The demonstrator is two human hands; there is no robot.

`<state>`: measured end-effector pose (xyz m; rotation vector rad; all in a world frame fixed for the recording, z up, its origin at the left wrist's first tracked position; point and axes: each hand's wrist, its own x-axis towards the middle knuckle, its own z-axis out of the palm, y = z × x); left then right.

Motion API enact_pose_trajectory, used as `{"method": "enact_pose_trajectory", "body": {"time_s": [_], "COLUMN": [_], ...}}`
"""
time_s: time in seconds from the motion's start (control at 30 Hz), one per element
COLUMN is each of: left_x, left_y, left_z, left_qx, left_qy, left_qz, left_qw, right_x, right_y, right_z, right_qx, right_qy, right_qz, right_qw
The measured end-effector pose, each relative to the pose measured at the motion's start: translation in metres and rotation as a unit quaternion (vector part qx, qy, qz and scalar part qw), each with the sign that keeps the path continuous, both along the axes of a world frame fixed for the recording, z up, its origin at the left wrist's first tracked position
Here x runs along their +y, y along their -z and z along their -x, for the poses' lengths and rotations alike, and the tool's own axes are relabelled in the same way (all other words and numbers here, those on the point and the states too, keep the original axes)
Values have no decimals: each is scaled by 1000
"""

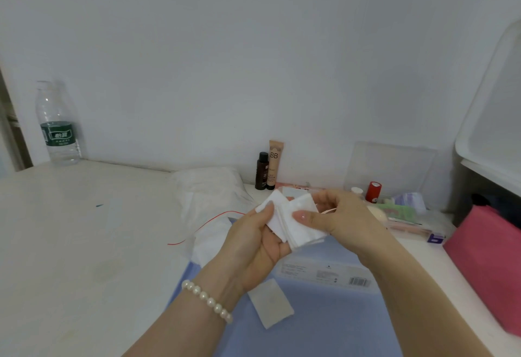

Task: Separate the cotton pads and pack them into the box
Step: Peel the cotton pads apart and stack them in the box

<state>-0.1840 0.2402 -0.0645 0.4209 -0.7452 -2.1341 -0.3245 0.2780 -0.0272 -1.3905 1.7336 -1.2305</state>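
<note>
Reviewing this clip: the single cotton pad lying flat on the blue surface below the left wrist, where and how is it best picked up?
Probably by its free near corner, coming from above. The single cotton pad lies flat and thin on the blue surface, so it offers no side to grip; fingers would pinch a lifted edge. Both the left hand and right hand currently hold the pad stack.
</note>
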Motion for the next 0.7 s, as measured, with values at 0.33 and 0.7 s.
{"method": "enact_pose_trajectory", "body": {"time_s": [0.33, 0.7], "left_x": [-8, -3], "left_y": [7, 2], "left_z": [1, -2], "left_qx": [-38, -76], "left_qy": [-23, 91], "left_qz": [-1, 17], "left_qw": [999, 993], "right_x": [9, 9], "right_y": [-19, -11], "right_z": [16, -2], "right_qx": [-199, -91], "right_qy": [-52, -97], "right_qz": [66, -32], "right_qw": [976, 991]}}
